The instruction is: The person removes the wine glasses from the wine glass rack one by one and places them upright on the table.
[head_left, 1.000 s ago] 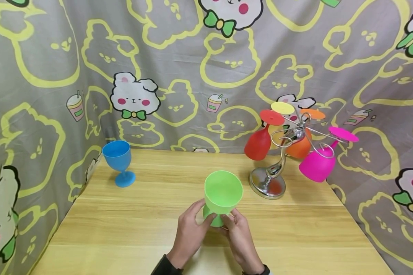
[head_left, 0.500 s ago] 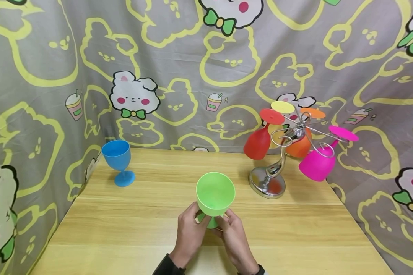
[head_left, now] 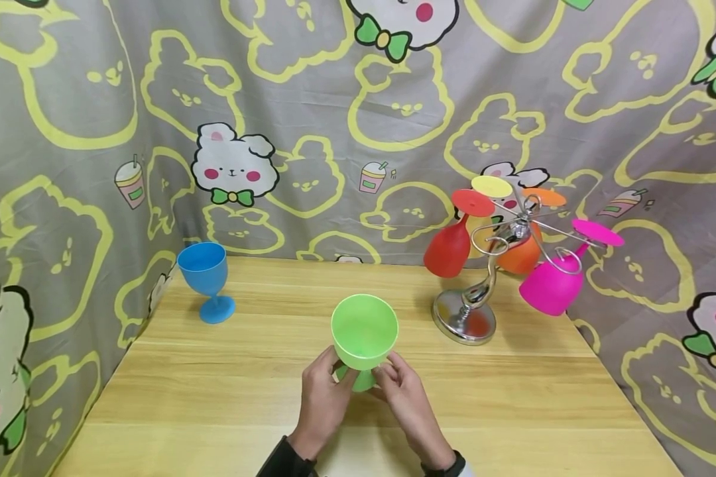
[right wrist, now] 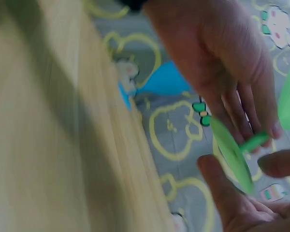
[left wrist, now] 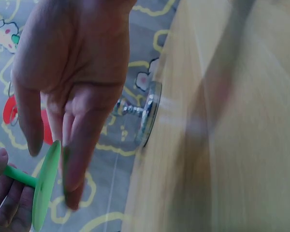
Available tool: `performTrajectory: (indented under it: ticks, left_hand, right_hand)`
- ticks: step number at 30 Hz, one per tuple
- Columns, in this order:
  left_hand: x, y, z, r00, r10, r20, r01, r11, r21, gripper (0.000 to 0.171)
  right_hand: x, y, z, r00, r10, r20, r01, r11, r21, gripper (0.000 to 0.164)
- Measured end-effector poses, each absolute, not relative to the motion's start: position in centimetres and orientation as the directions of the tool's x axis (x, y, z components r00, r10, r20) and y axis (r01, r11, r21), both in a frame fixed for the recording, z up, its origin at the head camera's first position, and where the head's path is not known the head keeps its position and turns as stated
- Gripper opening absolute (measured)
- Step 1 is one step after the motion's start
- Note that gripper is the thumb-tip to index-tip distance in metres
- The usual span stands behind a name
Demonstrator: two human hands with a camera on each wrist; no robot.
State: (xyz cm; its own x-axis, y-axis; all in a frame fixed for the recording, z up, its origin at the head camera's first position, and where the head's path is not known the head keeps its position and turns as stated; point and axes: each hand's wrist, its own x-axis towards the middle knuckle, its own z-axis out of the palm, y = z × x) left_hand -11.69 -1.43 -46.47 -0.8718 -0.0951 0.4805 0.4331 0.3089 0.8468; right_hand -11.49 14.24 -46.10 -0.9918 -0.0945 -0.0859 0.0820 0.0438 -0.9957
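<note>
A light green plastic goblet (head_left: 365, 331) is held upright above the table, bowl opening toward the head camera. My right hand (head_left: 407, 394) pinches its stem, which the right wrist view shows with thumb and fingers around the thin green stem (right wrist: 255, 142). My left hand (head_left: 325, 397) is at the other side of the foot. In the left wrist view its fingers (left wrist: 82, 150) reach straight down along the underside of the round foot (left wrist: 46, 186), while the thumb stays apart on the stem side. The bowl is outside the left wrist view.
At the back right a chrome stemware rack (head_left: 464, 318) carries upside-down goblets: red (head_left: 447, 252), yellow (head_left: 492, 187), orange (head_left: 520, 255) and pink (head_left: 551, 288). A blue goblet (head_left: 205, 268) stands upright at the back left. Patterned grey cloth (head_left: 310, 119) encloses the wooden table (head_left: 215, 397).
The green goblet has shifted left and slightly away from me, tilting a little less to the right. Both hands stay at its stem and foot. The rack and blue goblet have not moved.
</note>
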Motion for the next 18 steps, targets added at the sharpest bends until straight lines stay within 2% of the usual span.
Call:
performTrajectory:
  ticks: [5, 8, 11, 14, 18]
  left_hand:
    - [-12.5, -2.7, -46.5, -0.856, -0.106, 0.506, 0.437, 0.376, 0.817, 0.033]
    - [-13.1, -3.7, -46.4, -0.857, -0.111, 0.503, 0.418, 0.418, 0.806, 0.029]
    - [-13.6, -4.6, -46.4, -0.870, -0.115, 0.480, 0.389, 0.440, 0.809, 0.027]
    - [-14.2, -5.4, -46.2, -0.884, -0.128, 0.449, 0.348, 0.461, 0.816, 0.025]
    - [-14.9, -6.5, -46.0, -0.901, -0.158, 0.405, 0.285, 0.490, 0.824, 0.023]
  right_hand:
    - [-12.5, 15.7, -45.8, -0.995, -0.058, 0.085, -0.100, 0.325, -0.940, 0.049]
    - [-13.1, 17.0, -45.5, -0.977, -0.089, 0.191, -0.210, 0.501, -0.840, 0.049]
    - [-13.4, 18.4, -45.2, -0.960, -0.140, 0.242, -0.273, 0.653, -0.707, 0.055]
    - [-13.7, 19.7, -45.1, -0.948, -0.188, 0.255, -0.305, 0.762, -0.572, 0.063]
    - [-13.5, 21.2, -45.2, -0.941, -0.201, 0.273, -0.312, 0.825, -0.471, 0.067]
